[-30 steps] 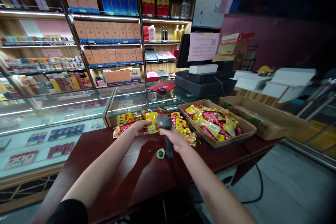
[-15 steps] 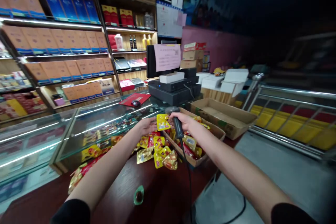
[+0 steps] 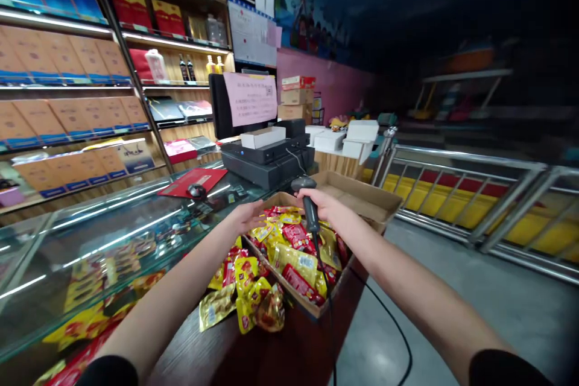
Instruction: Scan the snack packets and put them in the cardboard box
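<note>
Watching through the head camera from my remote seat, I find the right hand [image 3: 322, 204] with its fingers [image 3: 327, 199] clamped around the grip of a black corded handheld barcode scanner [image 3: 310, 210]. The scanner's long axis stands nearly upright, its nose tilted slightly toward the left hand [image 3: 246, 218], which lies open and holds nothing, its fingers [image 3: 259, 208] loosely together and pointing at the scanner. Just below both sets of fingers sits a shallow brown cardboard tray [image 3: 337, 289] heaped with glossy yellow and red foil snack packets [image 3: 294, 253], and the left hand is nearer its left rim. More gold foil packets [image 3: 217, 307] lie below the left fingers on the dark red wooden bench [image 3: 190, 359], while the scanner's thin black cord [image 3: 333, 338] drops below the right fingers past the bench edge. Beyond the right fingers stands a second brown cardboard box [image 3: 357, 190], and beyond the left fingers runs a lit glass display counter [image 3: 108, 241]
</note>
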A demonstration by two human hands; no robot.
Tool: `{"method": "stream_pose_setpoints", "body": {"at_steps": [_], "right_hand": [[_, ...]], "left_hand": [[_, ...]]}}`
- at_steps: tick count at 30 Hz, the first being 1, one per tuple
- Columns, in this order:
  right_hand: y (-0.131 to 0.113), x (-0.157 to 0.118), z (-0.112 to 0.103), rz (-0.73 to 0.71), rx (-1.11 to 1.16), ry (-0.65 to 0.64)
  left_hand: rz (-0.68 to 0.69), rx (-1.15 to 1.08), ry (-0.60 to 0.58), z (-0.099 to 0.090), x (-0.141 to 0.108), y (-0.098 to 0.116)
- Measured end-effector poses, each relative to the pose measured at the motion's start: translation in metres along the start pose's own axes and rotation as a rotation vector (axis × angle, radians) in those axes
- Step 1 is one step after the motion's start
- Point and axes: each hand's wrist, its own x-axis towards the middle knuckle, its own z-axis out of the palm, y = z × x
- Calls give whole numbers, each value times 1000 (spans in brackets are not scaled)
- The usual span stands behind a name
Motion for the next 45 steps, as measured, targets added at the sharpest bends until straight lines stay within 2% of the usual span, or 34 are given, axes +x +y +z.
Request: {"method": "stream_pose_setpoints", "body": {"at_steps": [3,6,9,14,16,19,23,27,32,34,38,40,45], "right_hand": [[12,-9,27,-9,-14,-108],[32,-25,64,13,-19,-257],[62,-45,106,57,-26,-414],[125,-76,172,195,-72,-567],[151,-83,193,236,-92,-615],[184,-85,220,286,-116,-643],[210,-81,245,272,-161,-587],[222,-76,260,256,-179,-499],[240,-80,271,159,-228,-485],[246,-83,272,98,-283,-511],[251,-89,258,58,-311,-564],[250,-90,242,65,-301,-567],[241,-96,195,68,-221,-541]], "left_hand": [[-4,-15,136,-36,-28,-2],[39,-89,163,-77,-70,-7],[88,-178,217,-119,-119,-22],[157,-245,377,-184,-197,-69],[193,-235,464,-203,-221,-91],[293,-185,574,-219,-243,-121],[363,5,690,-228,-246,-150],[440,343,797,-231,-227,-162],[439,1034,899,-212,-203,-171],[404,1190,933,-200,-201,-175],[441,1243,884,-183,-208,-187],[484,1228,830,-175,-214,-195],[492,1106,694,-156,-228,-211]]}}
